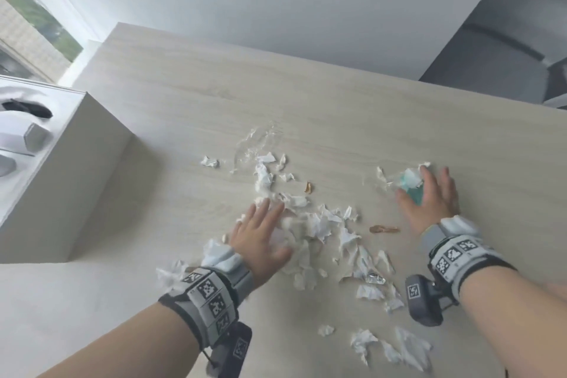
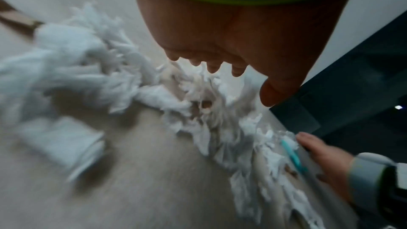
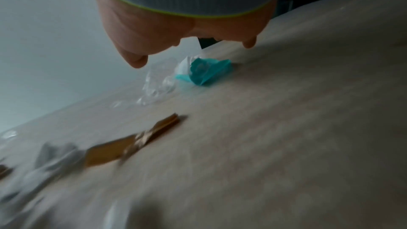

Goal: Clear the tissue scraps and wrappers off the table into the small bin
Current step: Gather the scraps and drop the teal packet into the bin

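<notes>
Two hands (image 1: 260, 233) work among too many white tissue scraps (image 1: 319, 224) to count, one teal wrapper (image 1: 412, 184), one white box (image 1: 61, 178).

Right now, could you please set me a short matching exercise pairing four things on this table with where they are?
Things:
1. teal wrapper
2. white box
3. left hand
4. brown scrap

Places:
A. far left of the table
B. flat on the tissue scraps
C. under the right hand
D. on bare table between the hands

Pairs: 1-C, 2-A, 3-B, 4-D
</notes>
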Demonstrator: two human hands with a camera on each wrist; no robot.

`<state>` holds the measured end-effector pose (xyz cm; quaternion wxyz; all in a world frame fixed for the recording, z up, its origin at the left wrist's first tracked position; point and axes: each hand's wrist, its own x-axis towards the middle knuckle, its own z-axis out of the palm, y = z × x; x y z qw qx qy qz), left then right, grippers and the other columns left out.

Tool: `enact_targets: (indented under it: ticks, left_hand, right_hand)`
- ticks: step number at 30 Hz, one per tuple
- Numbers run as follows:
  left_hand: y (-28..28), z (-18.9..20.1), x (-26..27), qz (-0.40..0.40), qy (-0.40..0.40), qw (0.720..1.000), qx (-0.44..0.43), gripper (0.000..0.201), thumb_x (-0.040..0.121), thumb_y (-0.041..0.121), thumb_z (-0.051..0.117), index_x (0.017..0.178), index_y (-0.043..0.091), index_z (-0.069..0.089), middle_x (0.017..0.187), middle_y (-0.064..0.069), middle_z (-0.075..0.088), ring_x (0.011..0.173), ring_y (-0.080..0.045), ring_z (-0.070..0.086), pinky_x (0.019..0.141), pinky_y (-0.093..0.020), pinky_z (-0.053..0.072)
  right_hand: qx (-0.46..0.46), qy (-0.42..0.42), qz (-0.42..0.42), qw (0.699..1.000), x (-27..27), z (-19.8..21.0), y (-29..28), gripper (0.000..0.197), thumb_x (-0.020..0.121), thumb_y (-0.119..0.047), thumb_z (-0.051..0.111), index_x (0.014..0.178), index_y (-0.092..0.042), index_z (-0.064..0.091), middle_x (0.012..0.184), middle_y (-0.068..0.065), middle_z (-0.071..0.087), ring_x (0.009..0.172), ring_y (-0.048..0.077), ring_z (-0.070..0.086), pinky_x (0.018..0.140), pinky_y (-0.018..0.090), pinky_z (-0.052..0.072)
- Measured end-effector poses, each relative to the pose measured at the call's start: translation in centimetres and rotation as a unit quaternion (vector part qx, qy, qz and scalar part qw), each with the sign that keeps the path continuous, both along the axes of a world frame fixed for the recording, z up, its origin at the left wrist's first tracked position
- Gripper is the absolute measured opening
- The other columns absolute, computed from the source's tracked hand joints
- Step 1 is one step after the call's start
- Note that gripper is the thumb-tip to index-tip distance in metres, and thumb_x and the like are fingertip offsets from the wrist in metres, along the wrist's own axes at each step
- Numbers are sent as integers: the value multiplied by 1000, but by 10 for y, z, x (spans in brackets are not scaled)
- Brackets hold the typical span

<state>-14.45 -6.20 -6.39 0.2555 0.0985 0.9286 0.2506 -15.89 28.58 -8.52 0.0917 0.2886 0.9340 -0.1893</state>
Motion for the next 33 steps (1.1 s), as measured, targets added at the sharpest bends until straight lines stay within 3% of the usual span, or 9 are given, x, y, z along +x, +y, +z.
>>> enact_targets:
  ticks: [5,8,12,17,21,25,27,29,33]
  left_hand:
    - [-26,2,-53,102,38,994,10,80,85,50,57,151,48,11,165,12,-6,152,-20,2,117,-56,25]
    - [-49,0,-91,182,33,982,-37,83,86,47,60,153,44,11,166,6,-6,153,-25,2,118,-58,23]
    - [-58,-10,-130,200,20,978,-59,81,89,48,55,155,40,8,167,3,-6,153,-27,-3,121,-55,13]
    - [-42,-30,-154,135,18,984,-112,79,86,60,44,153,43,6,167,5,-3,153,-28,-3,120,-56,11]
    - [-11,-30,-148,24,57,991,-118,66,79,56,43,141,49,23,163,8,11,149,-26,5,118,-55,18]
    - [25,-25,-113,-73,24,994,-71,75,84,40,50,149,47,13,164,13,-12,150,-21,-16,116,-48,-8]
    - [34,-23,-92,-124,21,990,-67,80,87,38,50,154,41,6,162,12,-16,148,-18,-20,117,-45,-9]
    - [34,-22,-77,-143,24,987,-62,79,90,35,48,155,37,4,163,13,-14,149,-16,-19,119,-43,-8]
    - [19,-23,-71,-134,9,990,-39,73,93,17,41,157,32,8,164,15,-1,151,-10,-8,124,-38,2]
  right_hand:
    - [-40,-46,-21,998,-34,-11,8,79,81,-74,42,150,-43,20,165,-6,-4,151,25,-1,120,54,11]
    - [9,-99,75,992,-37,-16,-7,73,85,-76,30,149,-43,21,166,-5,-1,151,26,-1,118,59,11]
    - [12,-101,213,972,-16,-17,-54,74,88,-73,30,150,-47,0,161,-10,-21,149,19,-19,119,56,-3]
    - [-10,-114,307,945,14,-12,-90,77,86,-75,27,150,-47,-5,159,-12,-28,145,14,-29,118,53,-12]
    - [-71,-57,348,933,19,-6,-90,73,88,-73,31,150,-44,7,163,-16,-3,150,10,-6,120,56,8]
    - [-110,55,235,964,-6,1,-85,67,88,-64,37,148,-39,24,164,-11,11,150,14,14,118,49,24]
    - [-108,40,223,968,-20,3,-89,69,87,-61,43,149,-40,21,165,-9,5,150,16,12,118,47,23]
    - [-72,-20,275,958,-27,4,-95,70,89,-57,47,150,-41,17,165,-11,-2,151,17,8,119,47,19]
    - [-44,-72,334,939,-20,-3,-101,64,93,-47,46,151,-37,21,163,-18,7,150,11,6,120,48,16]
